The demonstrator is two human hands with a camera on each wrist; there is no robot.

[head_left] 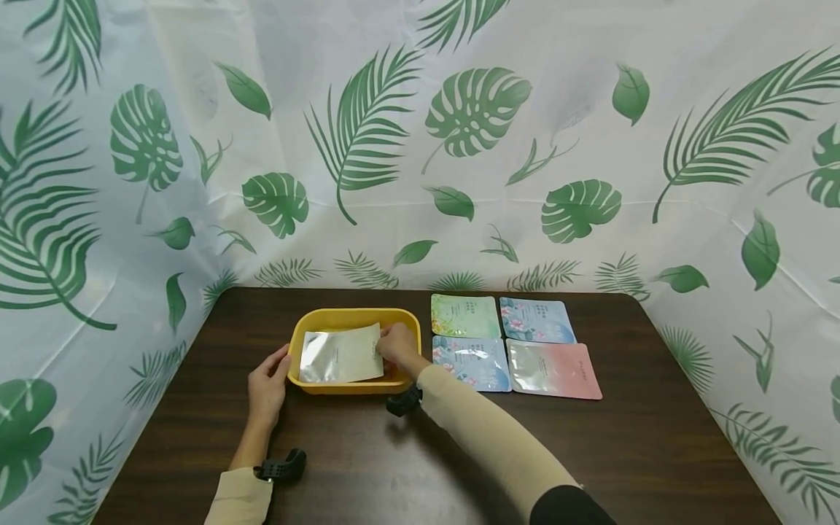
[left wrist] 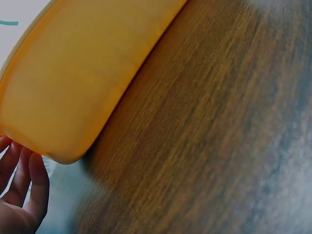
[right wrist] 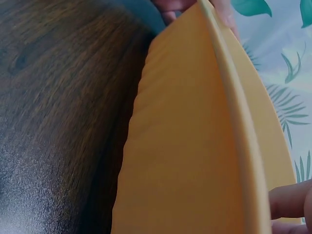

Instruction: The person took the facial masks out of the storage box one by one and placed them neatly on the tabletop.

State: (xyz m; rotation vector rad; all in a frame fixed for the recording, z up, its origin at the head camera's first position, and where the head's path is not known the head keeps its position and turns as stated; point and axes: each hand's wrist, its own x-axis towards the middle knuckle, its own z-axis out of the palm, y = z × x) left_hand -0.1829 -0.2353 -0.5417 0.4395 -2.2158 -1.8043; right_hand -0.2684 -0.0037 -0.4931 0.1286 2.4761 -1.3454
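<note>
A yellow plastic basin [head_left: 352, 389] stands on the dark wooden table. My left hand [head_left: 267, 386] holds its left end; in the right wrist view the thumb lies over the rim, with fingers outside the wall. Over the right side of the basin, my right hand [head_left: 397, 345] pinches the right edge of a silvery-white face mask sachet [head_left: 341, 354]. This sachet lies tilted across the inside of the basin. Fingers [right wrist: 290, 202] of the right hand show just past the rim in the right wrist view, where the sachet is hidden by the wall.
Right of the basin lie several more sachets: a green one [head_left: 464, 316], a blue floral one [head_left: 537, 319], another blue floral one [head_left: 471, 363] and a pink-and-silver one [head_left: 554, 369]. A leaf-patterned curtain [head_left: 394, 146] rises behind the table [head_left: 341, 452].
</note>
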